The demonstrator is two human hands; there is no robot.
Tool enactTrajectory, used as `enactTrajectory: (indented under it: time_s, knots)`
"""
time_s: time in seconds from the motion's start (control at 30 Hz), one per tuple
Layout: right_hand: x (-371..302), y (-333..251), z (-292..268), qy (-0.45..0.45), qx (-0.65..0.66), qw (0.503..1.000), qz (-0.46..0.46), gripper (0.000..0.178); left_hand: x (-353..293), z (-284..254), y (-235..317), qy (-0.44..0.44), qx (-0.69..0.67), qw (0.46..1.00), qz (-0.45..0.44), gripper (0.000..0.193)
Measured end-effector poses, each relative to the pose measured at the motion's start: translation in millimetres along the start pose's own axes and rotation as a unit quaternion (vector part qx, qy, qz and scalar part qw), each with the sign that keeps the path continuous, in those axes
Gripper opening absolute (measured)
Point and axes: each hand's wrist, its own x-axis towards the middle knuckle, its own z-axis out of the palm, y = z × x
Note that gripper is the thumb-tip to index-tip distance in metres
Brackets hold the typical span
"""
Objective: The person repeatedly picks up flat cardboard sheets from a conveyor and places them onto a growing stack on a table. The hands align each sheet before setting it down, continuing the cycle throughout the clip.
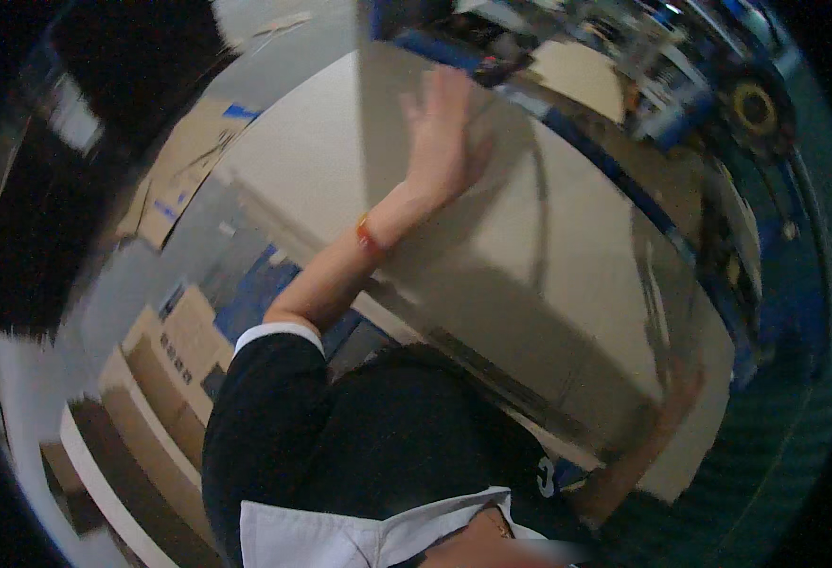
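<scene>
A large pale cardboard sheet (577,237) stretches across in front of me, with more board edges showing along its near side. Over its far part is my left hand (444,142), fingers spread and holding nothing; whether the palm presses on the board I cannot tell. An orange-red band (367,235) circles that wrist. Toward the sheet's right end lies my right hand (679,398), dim and somewhat blurred, its fingers stretched out along the board. Shadows fall across the sheet between the two hands.
Machinery with a blue frame rail (605,166) runs along the sheet's far side, with a round wheel-like part (752,104) at upper right. Flattened brown cardboard (175,175) lies on the floor at left. Open cardboard boxes (141,417) stand at lower left.
</scene>
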Motion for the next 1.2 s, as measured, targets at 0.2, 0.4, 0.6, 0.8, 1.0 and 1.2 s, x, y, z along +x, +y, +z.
enactTrajectory:
  time_s: [0.2,0.4,0.6,0.8,1.0,1.2]
  knots:
    - [-105,16,-7,0.013,-0.072,0.978,0.197,0.041,-92,-116,-82,0.067,-0.065,0.866,-0.491,0.085]
    - [-142,58,-8,0.053,-0.067,0.941,0.327,0.044,-88,-109,-75,-0.082,0.111,0.893,-0.429,0.085]
    - [-155,119,-36,0.194,0.147,0.866,0.437,0.047,-61,-124,-127,0.119,0.048,0.964,-0.231,0.064]
    - [-138,108,-98,0.287,0.502,0.7,0.42,0.05,-32,-110,-187,0.124,-0.5,0.724,-0.458,0.028]
    - [-141,-61,-126,0.266,0.188,0.889,0.323,0.034,-62,-139,-114,0.003,-0.371,0.866,-0.337,0.033]
    - [-149,-134,-75,0.026,0.07,0.997,0.033,0.031,-71,-136,-13,-0.3,-0.258,0.915,0.078,0.041]
